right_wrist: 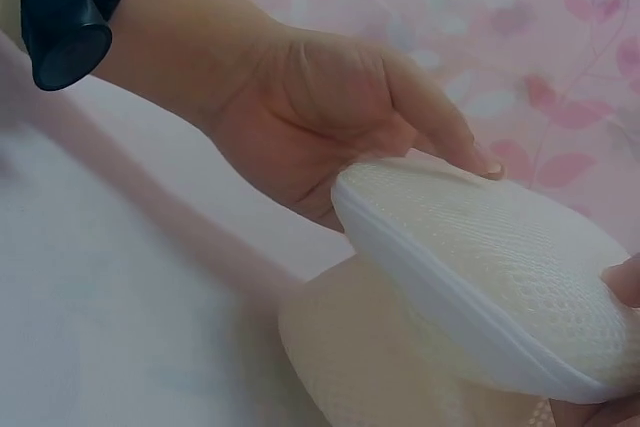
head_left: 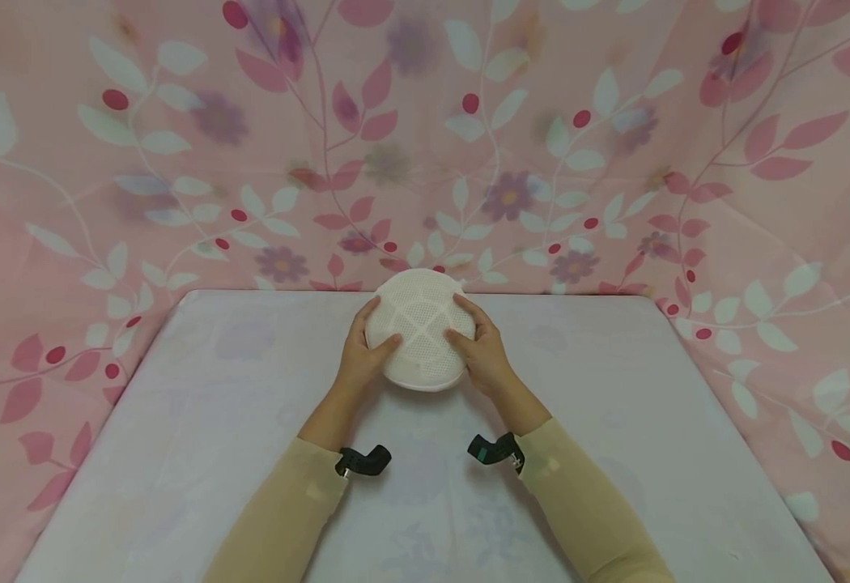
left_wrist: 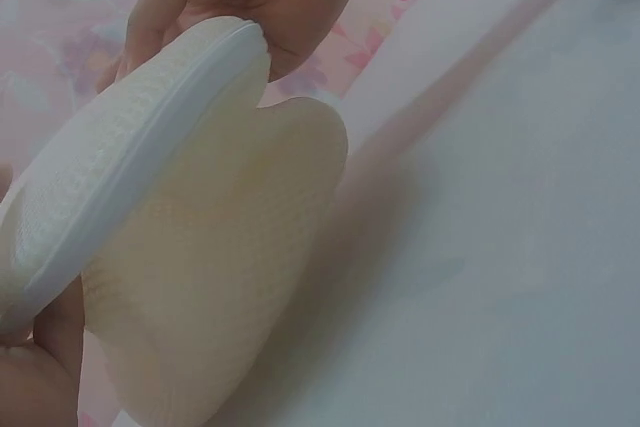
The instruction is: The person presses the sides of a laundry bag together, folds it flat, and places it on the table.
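Note:
A round white mesh laundry bag [head_left: 423,328] with crossed seams on its face is held up over the far part of the table. My left hand [head_left: 362,356] grips its left side, thumb on the mesh face and fingers at the edge. Opposite it, my right hand [head_left: 485,354] grips the right side in the same way. From the left wrist view, a smooth white band runs round the bag's rim, and a cream mesh body [left_wrist: 215,257] bulges out below it. The right wrist view shows the domed mesh top [right_wrist: 490,232] tilted, with the fingers beneath it mostly hidden.
The table [head_left: 214,389] has a pale, faintly patterned cover, and its far edge lies just behind the bag. A pink floral cloth [head_left: 410,121] hangs behind and along both sides. Black wrist mounts [head_left: 367,460] sit at both cuffs.

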{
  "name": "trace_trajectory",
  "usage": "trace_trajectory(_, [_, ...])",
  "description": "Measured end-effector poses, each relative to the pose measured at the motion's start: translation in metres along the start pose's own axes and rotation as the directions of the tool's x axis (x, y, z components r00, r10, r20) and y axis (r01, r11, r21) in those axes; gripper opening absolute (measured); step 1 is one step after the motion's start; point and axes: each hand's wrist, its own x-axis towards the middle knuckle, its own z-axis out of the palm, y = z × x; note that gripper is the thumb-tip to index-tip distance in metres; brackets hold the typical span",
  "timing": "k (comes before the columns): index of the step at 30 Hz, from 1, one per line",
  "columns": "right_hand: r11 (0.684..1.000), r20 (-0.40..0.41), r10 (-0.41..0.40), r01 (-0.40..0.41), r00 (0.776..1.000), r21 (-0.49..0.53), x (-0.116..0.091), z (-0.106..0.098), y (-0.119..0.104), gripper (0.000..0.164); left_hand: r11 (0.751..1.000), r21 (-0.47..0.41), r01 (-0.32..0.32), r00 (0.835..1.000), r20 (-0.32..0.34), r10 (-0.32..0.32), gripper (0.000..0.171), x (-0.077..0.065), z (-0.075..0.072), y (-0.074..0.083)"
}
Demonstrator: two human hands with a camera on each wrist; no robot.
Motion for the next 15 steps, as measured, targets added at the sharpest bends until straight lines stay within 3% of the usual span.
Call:
trace_trajectory(12, [1.000,-0.010,0.021,-0.021,1.000,-0.010,0.002,-0.005,0.004,0.059,0.995,-0.081,0.064,0.997,0.046,-0.060,0.078,0.012,-0.003,-0.024])
trace_trajectory(15, [1.000,0.002,0.014,-0.014,1.000,-0.012,0.003,-0.007,0.005,0.058,0.995,-0.084,0.055,0.996,0.075,-0.049,0.079,0.012,-0.003,-0.026])
